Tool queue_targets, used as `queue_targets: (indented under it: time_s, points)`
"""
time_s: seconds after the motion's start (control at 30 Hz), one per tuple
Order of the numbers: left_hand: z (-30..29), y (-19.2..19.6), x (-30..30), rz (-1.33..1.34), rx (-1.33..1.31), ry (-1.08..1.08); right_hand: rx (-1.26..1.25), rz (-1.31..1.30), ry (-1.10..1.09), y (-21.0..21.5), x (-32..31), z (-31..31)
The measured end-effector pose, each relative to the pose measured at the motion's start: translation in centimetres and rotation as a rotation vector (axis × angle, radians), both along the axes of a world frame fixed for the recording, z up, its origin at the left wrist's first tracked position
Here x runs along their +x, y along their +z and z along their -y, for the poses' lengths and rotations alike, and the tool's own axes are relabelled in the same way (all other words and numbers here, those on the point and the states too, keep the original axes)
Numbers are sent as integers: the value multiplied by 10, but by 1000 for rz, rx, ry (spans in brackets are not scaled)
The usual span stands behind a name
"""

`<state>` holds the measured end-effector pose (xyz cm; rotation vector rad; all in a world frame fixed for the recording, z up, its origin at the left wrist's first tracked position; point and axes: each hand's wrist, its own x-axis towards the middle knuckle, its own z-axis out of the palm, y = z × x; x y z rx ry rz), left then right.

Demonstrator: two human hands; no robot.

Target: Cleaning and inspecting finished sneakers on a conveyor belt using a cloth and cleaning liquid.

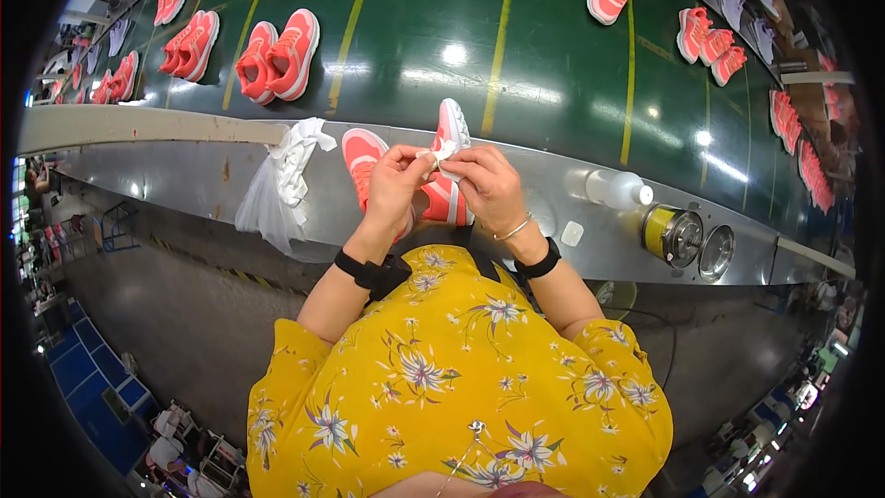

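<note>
In the head view, the left hand (398,186) and right hand (491,186) both have their grip pinched on a soft, crumpled white piece (444,157), held over coral shoes (364,149) with pale soles on the shiny metal table (194,166). Leftward, crumpled white material (296,161) touches a filmy, see-through bag (261,203). Rightward are a translucent white-capped bottle (612,190), a yellow-banded round tin (660,232) and a shallow metal dish (717,254), their contents unclear.

On ledge (184,166), bag (261,198) lies left of shoes (361,145); bottle (608,189), then tin (658,231), right. Conveyor belt (415,37) lies behind.
</note>
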<state>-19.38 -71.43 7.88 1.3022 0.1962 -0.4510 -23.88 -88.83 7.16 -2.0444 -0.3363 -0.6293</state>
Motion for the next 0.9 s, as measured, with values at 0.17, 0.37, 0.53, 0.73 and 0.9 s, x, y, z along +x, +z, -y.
queue_targets:
  time_s: [0.17, 0.37, 0.53, 0.73, 0.9]
  points:
    - [1, 1, -1, -162, -291, 11, 112, -19, -56, 7, -3, -9]
    - [6, 2, -6, -54, -324, 18, 449, -209, -89, -2, -5, -20]
    - [4, 4, -9, -51, -427, -46, 1010, -529, 35, -11, -1, -23]
    - [5, 10, -12, -236, -596, -145, 1017, -560, 84, -7, -8, -25]
    - [14, 9, -15, -315, -569, -240, 778, -371, -51, -15, -19, -21]
